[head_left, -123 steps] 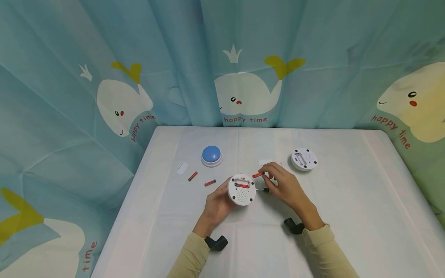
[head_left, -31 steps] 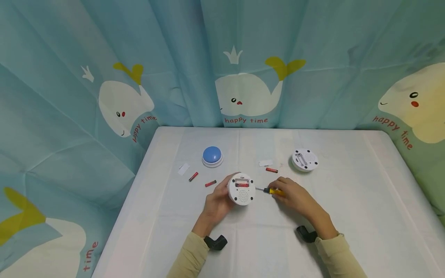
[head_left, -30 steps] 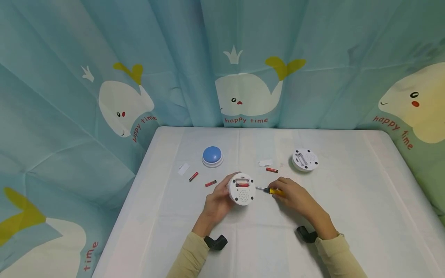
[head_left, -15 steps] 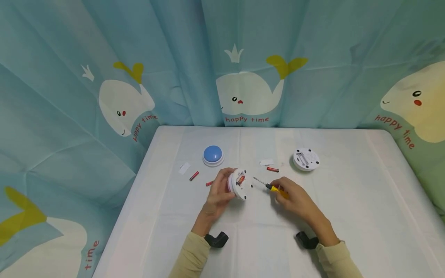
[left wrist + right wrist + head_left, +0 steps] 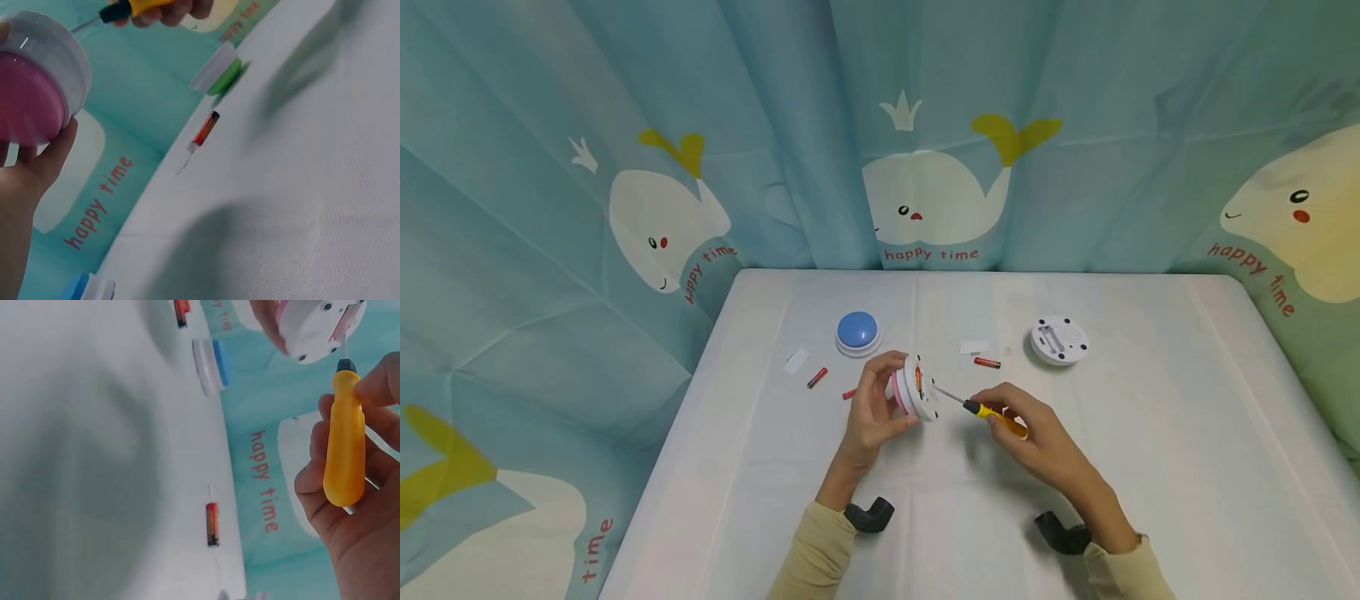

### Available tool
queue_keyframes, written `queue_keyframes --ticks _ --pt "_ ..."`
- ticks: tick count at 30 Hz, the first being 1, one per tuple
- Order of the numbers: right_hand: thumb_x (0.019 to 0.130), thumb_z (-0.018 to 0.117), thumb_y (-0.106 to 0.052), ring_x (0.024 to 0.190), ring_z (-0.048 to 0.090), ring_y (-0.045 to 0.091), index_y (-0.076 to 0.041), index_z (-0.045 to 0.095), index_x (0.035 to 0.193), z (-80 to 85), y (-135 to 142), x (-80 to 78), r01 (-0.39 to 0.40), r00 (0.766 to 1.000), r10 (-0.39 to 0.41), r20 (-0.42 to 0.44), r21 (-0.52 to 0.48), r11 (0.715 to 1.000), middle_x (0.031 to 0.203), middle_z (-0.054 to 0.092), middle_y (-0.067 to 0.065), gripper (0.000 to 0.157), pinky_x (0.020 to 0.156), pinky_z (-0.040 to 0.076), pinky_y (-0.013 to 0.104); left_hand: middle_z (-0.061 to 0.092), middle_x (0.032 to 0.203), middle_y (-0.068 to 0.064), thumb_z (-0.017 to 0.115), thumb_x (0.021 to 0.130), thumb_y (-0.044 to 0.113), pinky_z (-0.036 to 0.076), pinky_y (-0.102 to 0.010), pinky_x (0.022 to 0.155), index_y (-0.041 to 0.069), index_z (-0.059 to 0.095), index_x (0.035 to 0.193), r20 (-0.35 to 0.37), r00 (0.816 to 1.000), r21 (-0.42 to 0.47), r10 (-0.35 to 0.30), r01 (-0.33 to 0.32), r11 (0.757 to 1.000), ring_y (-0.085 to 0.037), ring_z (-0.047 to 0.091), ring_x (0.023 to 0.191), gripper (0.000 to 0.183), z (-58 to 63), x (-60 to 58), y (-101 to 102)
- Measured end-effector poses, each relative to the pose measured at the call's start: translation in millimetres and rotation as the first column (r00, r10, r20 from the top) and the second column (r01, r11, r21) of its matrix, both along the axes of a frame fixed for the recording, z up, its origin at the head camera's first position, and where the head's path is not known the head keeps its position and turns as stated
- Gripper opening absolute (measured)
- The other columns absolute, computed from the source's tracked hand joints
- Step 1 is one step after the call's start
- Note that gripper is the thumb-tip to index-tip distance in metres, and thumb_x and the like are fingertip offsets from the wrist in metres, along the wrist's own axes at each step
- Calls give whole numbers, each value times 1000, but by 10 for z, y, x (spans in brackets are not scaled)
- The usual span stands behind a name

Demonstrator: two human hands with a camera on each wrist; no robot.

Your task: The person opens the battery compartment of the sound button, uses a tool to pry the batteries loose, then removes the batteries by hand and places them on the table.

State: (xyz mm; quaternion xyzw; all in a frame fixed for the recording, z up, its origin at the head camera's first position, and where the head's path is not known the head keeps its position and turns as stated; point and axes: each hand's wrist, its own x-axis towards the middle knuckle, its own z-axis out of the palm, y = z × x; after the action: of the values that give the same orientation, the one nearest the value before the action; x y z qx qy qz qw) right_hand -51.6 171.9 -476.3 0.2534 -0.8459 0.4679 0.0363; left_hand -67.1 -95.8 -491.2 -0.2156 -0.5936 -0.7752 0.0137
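Note:
My left hand [image 5: 867, 425] grips a round white push button [image 5: 913, 398] with a pink dome [image 5: 30, 100], raised above the table. It is tilted, its underside facing right. In the right wrist view, a red strip, seemingly a battery [image 5: 344, 322], shows in its open compartment. Between thumb and fingers my right hand [image 5: 1045, 437] holds a screwdriver [image 5: 345, 444] by its yellow handle. The shaft points at the button's underside near the compartment; whether the tip touches is too small to tell. A loose battery [image 5: 987, 362] lies beyond the right hand.
A blue-domed button [image 5: 857, 332] stands at the back left. Another button [image 5: 1059, 340] lies upside down at the back right, its compartment uncovered. Two batteries, one at the left [image 5: 817, 377], and white covers [image 5: 973, 347] lie on the table. Whale-printed curtains hang behind.
The right hand held a battery earlier; that battery now lies on the table and the hand holds the screwdriver. The left hand has turned the button's underside rightward, and the screwdriver has risen toward it.

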Motion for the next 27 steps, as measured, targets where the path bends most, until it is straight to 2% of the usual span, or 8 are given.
queue_keyframes --ticks 4,8,10,13,16,19,23,27 --pt "98 64 2 99 63 5 -27 67 124 64 -30 36 -49 999 49 3 -12 999 114 70 -12 39 83 54 22 40 150 -17 76 77 -1 43 -38 118 -8 40 136 -47 999 -29 25 -26 999 -22 41 145 70 11 -3 -13" --pt "98 64 1 99 64 8 -26 67 126 78 -40 43 -90 996 89 -20 -17 996 116 69 -14 39 86 55 22 43 148 -8 74 74 -6 43 -37 119 -13 39 133 -68 997 -43 29 -32 999 -23 40 145 70 17 -13 -21" --pt "97 64 3 100 63 5 -26 67 126 76 -37 43 -105 994 104 -29 -15 994 116 69 -13 41 85 54 21 43 147 -2 73 72 -9 43 -35 119 -13 40 133 -76 997 -48 22 -26 999 -22 40 144 69 22 -20 -26" --pt "97 64 4 100 63 6 -24 68 126 79 -21 33 -130 990 129 -49 -16 991 117 70 -11 40 86 54 21 43 146 -2 72 71 -13 43 -35 119 -13 41 132 -94 996 -60 9 -15 998 -22 40 144 68 37 -29 -38" --pt "98 63 3 103 62 6 -23 68 127 107 1 14 -142 987 142 -69 3 990 117 69 -11 39 90 53 20 42 147 -11 74 71 -15 43 -37 119 -12 44 132 -116 993 -92 1 -11 996 -22 41 143 68 63 -32 -59" --pt "99 62 2 105 62 7 -23 68 128 150 22 0 -135 986 137 -95 31 990 119 68 -12 39 94 51 18 39 147 -22 75 71 -14 42 -46 120 -9 46 132 -133 991 -156 1 -22 987 -22 40 144 68 96 -17 -77" --pt "97 65 5 109 60 4 -22 69 127 212 31 7 -109 983 118 -144 70 992 121 67 -12 41 95 48 14 39 150 -23 77 71 -12 41 -57 119 -3 50 133 -160 987 -260 27 -69 963 -26 39 146 68 144 22 -86" --pt "95 67 6 109 60 4 -19 70 127 254 9 46 -61 977 80 -199 97 993 120 67 -9 41 94 46 11 40 149 -20 82 71 -14 42 -57 117 1 53 130 -215 974 -308 72 -137 941 -32 40 146 67 179 53 -88"
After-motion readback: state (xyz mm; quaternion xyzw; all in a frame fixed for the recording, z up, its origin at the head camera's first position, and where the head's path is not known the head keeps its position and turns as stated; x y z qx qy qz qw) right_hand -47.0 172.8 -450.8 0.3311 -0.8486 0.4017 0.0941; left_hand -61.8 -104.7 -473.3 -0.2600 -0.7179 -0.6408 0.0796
